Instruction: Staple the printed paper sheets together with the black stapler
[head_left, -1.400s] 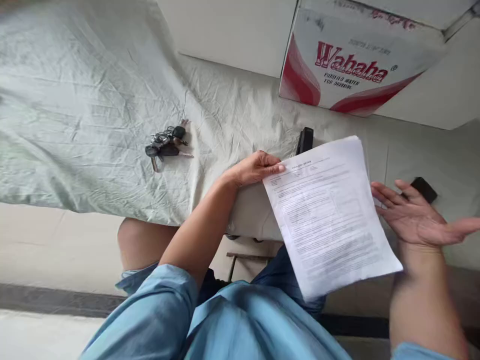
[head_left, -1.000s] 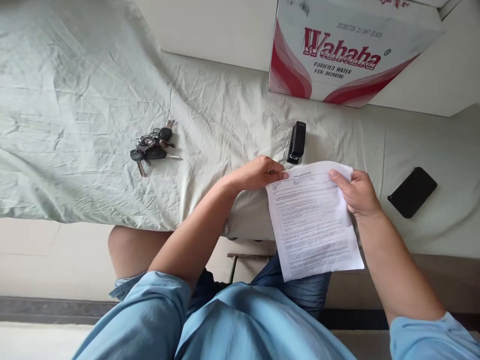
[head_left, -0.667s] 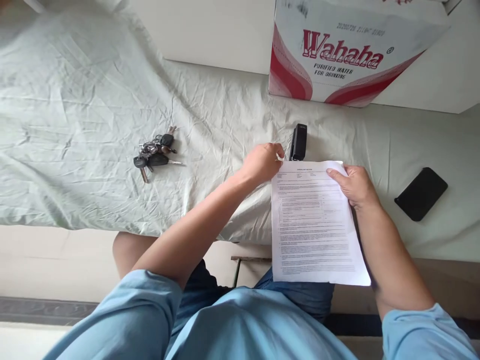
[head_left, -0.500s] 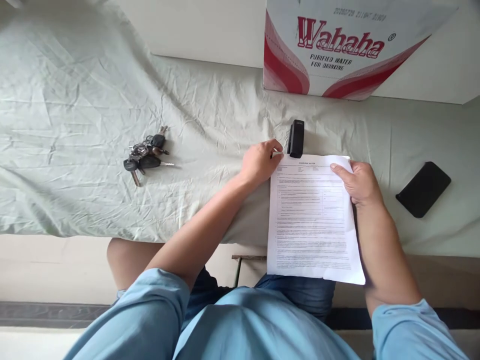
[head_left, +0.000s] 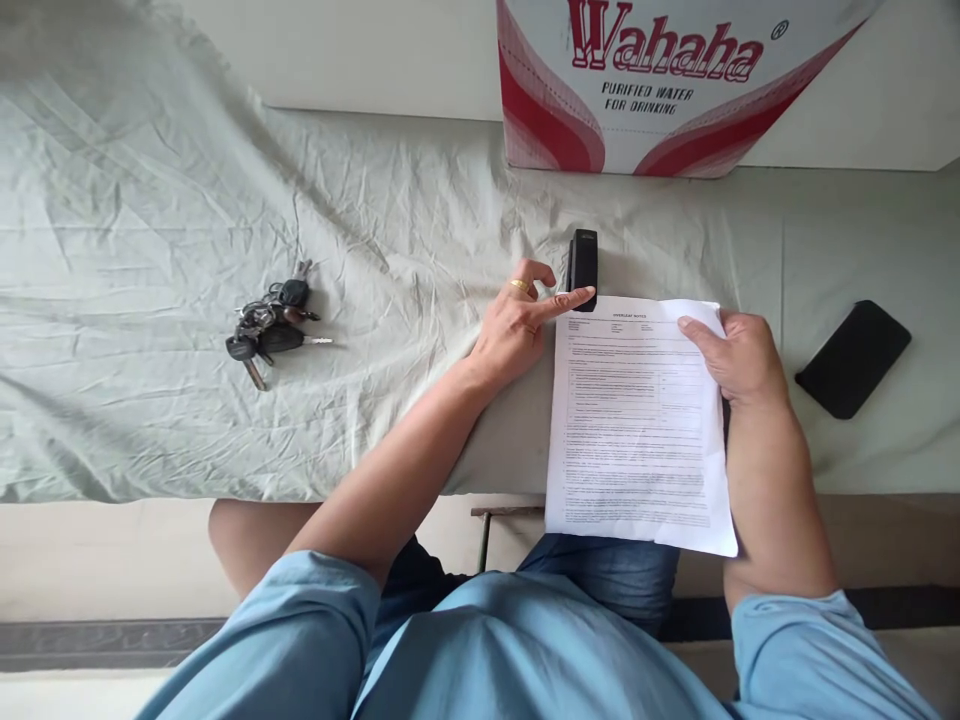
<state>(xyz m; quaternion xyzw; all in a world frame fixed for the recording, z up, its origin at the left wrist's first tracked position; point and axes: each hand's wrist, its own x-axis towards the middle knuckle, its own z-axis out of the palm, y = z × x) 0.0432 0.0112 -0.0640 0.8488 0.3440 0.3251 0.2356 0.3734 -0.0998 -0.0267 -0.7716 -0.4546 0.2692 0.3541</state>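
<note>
In the head view a printed sheet of paper (head_left: 637, 430) hangs partly over the table's front edge, above my lap. My right hand (head_left: 742, 355) is closed on its upper right corner, thumb on top and fingers underneath. A black stapler (head_left: 583, 260) stands on the cloth at the sheet's upper left corner, its near end against the paper's top edge. My left hand (head_left: 517, 320) lies beside the stapler, index finger stretched across its near end and touching it, other fingers bent. Whether the paper's corner lies inside the stapler's jaw is hidden.
A bunch of keys (head_left: 270, 325) lies on the pale green cloth (head_left: 405, 240) to the left. To the right is a black phone-like slab (head_left: 853, 360). A red and white cardboard box (head_left: 626, 130) stands at the back. The cloth's front edge runs above my knees.
My left hand has left the paper's upper left corner, and its index finger now rests on the stapler's near end. My right hand still holds the sheet. The view has shifted slightly.
</note>
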